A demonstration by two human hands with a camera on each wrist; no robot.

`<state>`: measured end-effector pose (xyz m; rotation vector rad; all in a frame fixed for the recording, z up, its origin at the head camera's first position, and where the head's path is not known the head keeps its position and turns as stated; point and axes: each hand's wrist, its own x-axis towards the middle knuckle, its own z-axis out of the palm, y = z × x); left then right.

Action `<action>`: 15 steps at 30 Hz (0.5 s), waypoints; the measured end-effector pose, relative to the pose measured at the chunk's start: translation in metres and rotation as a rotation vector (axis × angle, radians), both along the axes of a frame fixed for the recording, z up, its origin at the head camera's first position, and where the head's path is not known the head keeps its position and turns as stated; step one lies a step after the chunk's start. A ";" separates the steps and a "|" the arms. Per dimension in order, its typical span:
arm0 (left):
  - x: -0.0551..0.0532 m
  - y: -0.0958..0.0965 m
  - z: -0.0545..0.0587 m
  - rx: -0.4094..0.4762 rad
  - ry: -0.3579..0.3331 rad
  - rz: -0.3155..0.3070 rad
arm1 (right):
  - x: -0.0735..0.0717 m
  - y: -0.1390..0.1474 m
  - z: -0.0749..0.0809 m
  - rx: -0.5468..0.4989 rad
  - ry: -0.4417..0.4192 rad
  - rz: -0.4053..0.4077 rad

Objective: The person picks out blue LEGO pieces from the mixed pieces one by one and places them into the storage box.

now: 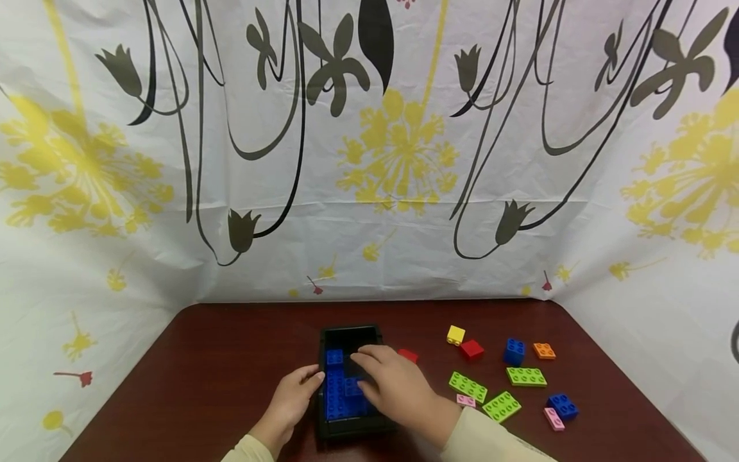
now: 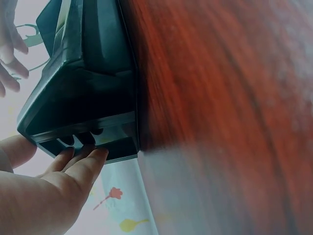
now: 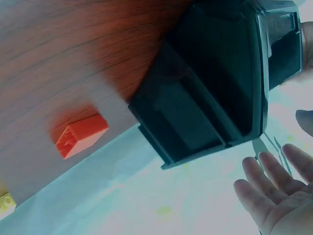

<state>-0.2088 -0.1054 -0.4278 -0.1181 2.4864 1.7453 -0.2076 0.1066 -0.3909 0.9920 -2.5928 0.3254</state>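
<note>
A black plastic bin (image 1: 349,426) stands on the table with blue building bricks (image 1: 340,391) inside, at its near end and along its left side. My left hand (image 1: 290,399) holds the bin's left wall; in the left wrist view the thumb (image 2: 17,151) is at the rim and the fingertips touch the outer side. Over the bin's right side hovers my right hand (image 1: 398,385), its fingers loosely bent. Nothing shows between those fingers (image 3: 274,174) in the right wrist view. It covers part of the bin's inside.
Right of the bin lie loose bricks: a red one (image 1: 408,355), another red one (image 1: 472,350), a yellow one (image 1: 455,335), blue ones (image 1: 514,351), an orange one (image 1: 544,351), lime green ones (image 1: 501,407) and pink ones (image 1: 554,419). A patterned cloth (image 1: 369,269) hangs behind the dark red table (image 1: 242,346).
</note>
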 end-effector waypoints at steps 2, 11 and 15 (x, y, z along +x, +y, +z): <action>0.000 0.000 0.000 0.000 -0.007 0.000 | 0.002 0.005 0.001 -0.016 0.006 -0.013; 0.000 0.000 -0.001 0.008 -0.005 0.003 | 0.009 0.028 -0.004 -0.105 0.075 -0.045; 0.000 0.000 -0.002 0.004 0.000 0.001 | 0.012 0.037 -0.010 -0.128 0.098 -0.055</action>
